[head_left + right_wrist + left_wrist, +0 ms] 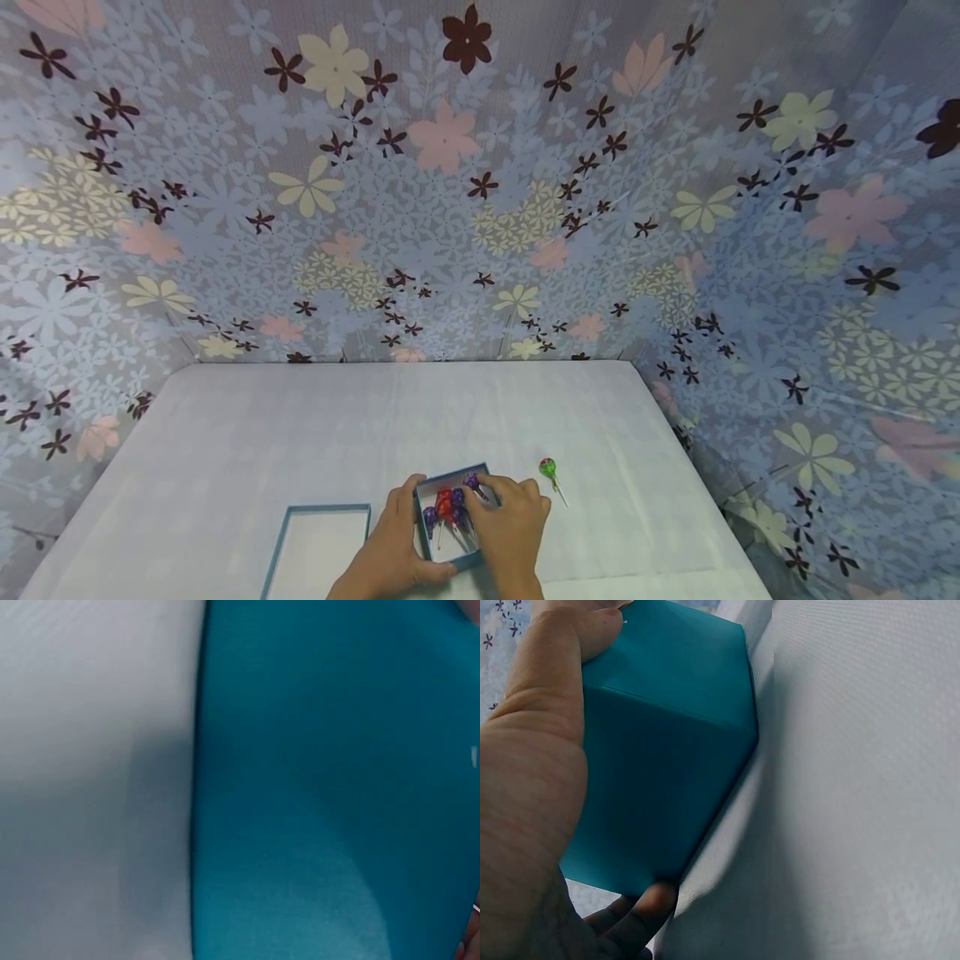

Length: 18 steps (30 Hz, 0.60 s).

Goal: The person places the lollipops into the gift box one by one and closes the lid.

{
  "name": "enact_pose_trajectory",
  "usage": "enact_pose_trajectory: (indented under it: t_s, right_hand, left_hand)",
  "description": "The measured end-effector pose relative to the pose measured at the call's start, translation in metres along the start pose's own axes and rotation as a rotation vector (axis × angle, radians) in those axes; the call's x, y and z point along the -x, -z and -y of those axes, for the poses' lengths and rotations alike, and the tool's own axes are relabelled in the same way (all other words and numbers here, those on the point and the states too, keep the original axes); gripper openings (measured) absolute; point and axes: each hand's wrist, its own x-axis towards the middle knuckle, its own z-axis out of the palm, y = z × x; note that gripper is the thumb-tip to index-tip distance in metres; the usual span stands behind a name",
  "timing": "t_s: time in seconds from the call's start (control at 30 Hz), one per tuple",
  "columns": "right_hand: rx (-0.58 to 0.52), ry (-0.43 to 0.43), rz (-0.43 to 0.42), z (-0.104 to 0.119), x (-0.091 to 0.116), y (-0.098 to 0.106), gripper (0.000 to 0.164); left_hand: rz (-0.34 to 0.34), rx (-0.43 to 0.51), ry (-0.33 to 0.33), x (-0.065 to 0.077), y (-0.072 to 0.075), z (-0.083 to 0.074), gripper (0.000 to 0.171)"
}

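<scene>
A teal box (467, 560) with a white inside holds several lollipops with purple wrappers and a red lollipop (444, 505), their sticks pointing toward the near side. My left hand (393, 542) grips the box from its left, with the thumb at the near wall and fingers at the far left corner. In the left wrist view, that thumb and the fingertips (657, 898) span the teal outer wall. Over the box's right part, my right hand (510, 521) pinches a purple lollipop (471, 481) between thumb and index finger. In the right wrist view the box wall (300, 765) hides most of that hand.
To the right of the box lies a green lollipop (548, 469), its white stick toward the near right. A shallow teal-edged lid (283, 533) rests at the left, white inside. A white cloth covers the table (247, 433), with flowered curtains (442, 208) behind and at both sides.
</scene>
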Motion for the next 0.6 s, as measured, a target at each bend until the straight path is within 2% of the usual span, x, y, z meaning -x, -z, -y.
enact_pose_trajectory:
  t_s: [0.13,0.37,0.6]
  right_hand:
    - [0.040,0.021,0.001,0.0001,0.0011,-0.0008,0.028]
    - [0.144,-0.012,0.035,0.0021,0.0033,-0.0014,0.028]
    - [0.212,0.005,0.024,0.0046,0.0034,-0.0022,0.029]
  left_hand:
    - [0.010,0.007,0.004,0.0001,0.0002,-0.0003,0.130]
    - [0.021,0.027,0.007,0.0004,0.0001,0.0000,0.129]
    - [0.031,0.040,0.011,-0.0008,0.0018,-0.0002,0.129]
